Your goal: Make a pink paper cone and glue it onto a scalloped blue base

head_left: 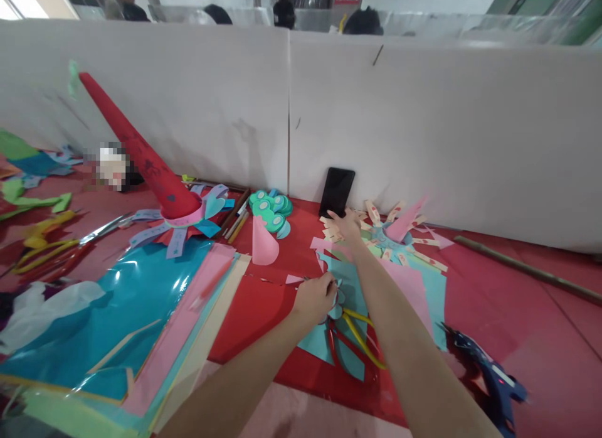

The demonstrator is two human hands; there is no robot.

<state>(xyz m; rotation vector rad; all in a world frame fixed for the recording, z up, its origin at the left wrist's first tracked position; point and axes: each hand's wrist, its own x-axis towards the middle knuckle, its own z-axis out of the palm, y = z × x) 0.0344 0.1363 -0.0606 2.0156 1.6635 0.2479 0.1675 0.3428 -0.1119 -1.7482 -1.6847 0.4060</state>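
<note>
My left hand is closed, its fingertips pinched at a light-blue scalloped paper piece low over the table. Just below it lie the red-and-yellow handles of pliers or scissors on a light-blue paper sheet; the working end is hidden. Farther forward, my right hand reaches out with fingers apart over a small pile of beige paper strips. Its fingertips come close to the lower edge of a black phone leaning on the white partition; whether they touch it I cannot tell.
A pink paper cone ringed with strips stands right of my right hand. At the right lie a blue glue gun and a stick. Leftward are green paper shapes, a tall red cone, scissors and blue sheets.
</note>
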